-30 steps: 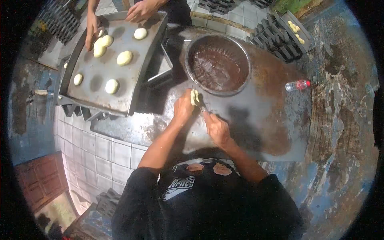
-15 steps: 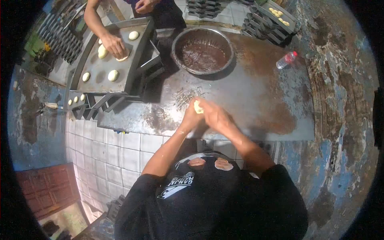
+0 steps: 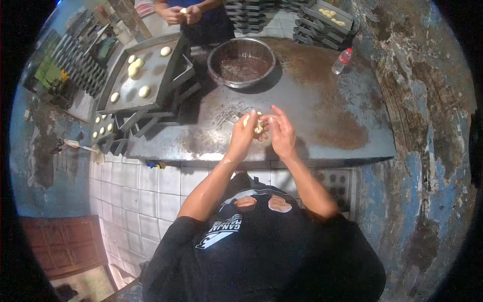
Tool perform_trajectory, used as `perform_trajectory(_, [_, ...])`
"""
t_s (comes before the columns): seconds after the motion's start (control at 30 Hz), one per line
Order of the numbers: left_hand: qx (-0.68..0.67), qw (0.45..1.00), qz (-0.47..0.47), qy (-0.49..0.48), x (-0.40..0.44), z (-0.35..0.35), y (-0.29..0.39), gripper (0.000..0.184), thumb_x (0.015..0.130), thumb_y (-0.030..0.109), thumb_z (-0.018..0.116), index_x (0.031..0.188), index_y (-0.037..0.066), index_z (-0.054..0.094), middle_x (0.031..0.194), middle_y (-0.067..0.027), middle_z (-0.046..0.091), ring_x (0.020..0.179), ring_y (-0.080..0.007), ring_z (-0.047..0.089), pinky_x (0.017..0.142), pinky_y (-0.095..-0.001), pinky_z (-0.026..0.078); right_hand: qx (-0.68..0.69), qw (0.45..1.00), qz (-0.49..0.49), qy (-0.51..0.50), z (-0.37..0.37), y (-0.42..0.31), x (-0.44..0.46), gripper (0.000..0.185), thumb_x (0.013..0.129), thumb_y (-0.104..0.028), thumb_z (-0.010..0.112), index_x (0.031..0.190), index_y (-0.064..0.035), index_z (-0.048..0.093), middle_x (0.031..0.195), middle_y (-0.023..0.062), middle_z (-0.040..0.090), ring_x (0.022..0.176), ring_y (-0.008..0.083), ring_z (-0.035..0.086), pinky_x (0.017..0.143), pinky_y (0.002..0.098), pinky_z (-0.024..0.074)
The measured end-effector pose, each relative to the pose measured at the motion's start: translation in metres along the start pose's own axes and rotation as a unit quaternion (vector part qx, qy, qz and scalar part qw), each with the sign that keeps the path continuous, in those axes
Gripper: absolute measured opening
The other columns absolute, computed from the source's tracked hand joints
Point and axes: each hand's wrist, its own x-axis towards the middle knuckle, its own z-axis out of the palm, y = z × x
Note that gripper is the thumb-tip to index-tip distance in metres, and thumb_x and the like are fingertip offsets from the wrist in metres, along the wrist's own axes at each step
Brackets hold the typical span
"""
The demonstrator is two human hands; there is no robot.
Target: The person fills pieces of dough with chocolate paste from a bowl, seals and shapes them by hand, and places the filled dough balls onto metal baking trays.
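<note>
My left hand (image 3: 243, 135) is closed around a pale piece of dough (image 3: 258, 129), held above the metal table near its front edge. Part of the dough is hidden by the fingers. Just to the right, my right hand (image 3: 283, 133) has its fingers apart, with the index finger pointing up and the fingertips close to the dough. Whether they touch it I cannot tell. Beyond both hands stands a round metal bowl (image 3: 211, 75) with a dark brown filling (image 3: 241, 68) inside and smeared up its wall.
On the left, a metal tray (image 3: 108, 95) with several dough balls (image 3: 145, 91) rests on stacked trays. A co-worker's hands (image 3: 183, 16) hold a small pale piece behind it. A red-capped bottle (image 3: 342, 61) stands at the right. More stacked trays (image 3: 322, 35) line the back.
My right hand has moved off the dough to the right and its fingers have spread. The co-worker's hand has left the tray and now joins the other. The view has shifted slightly.
</note>
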Motion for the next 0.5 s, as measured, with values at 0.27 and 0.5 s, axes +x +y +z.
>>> perform_trajectory(0.27, [0.056, 0.997, 0.023, -0.049, -0.038, 0.015, 0.021, 0.039, 0.105, 0.034, 0.057, 0.116, -0.001, 0.066, 0.098, -0.0086, 0.07, 0.083, -0.0162, 0.069, 0.073, -0.031, 0.057, -0.249, 0.939, -0.236, -0.008, -0.016, -0.009, -0.025, 0.038, 0.092, -0.003, 0.065, 0.129, -0.0025, 0.058, 0.117, 0.015, 0.071, 0.101, 0.034, 0.069, 0.093, 0.0388, 0.0527])
perform_trajectory(0.5, [0.189, 0.962, 0.194, 0.022, -0.039, 0.018, 0.029, 0.044, 0.104, 0.029, 0.06, 0.132, -0.004, 0.063, 0.144, -0.0177, 0.059, 0.131, -0.0214, 0.055, 0.109, -0.0369, 0.044, 0.172, 0.982, -0.004, 0.082, -0.002, 0.001, -0.019, 0.062, 0.087, -0.006, 0.078, 0.138, -0.0003, 0.043, 0.103, 0.0041, 0.068, 0.1, 0.0133, 0.062, 0.09, 0.0295, 0.0474])
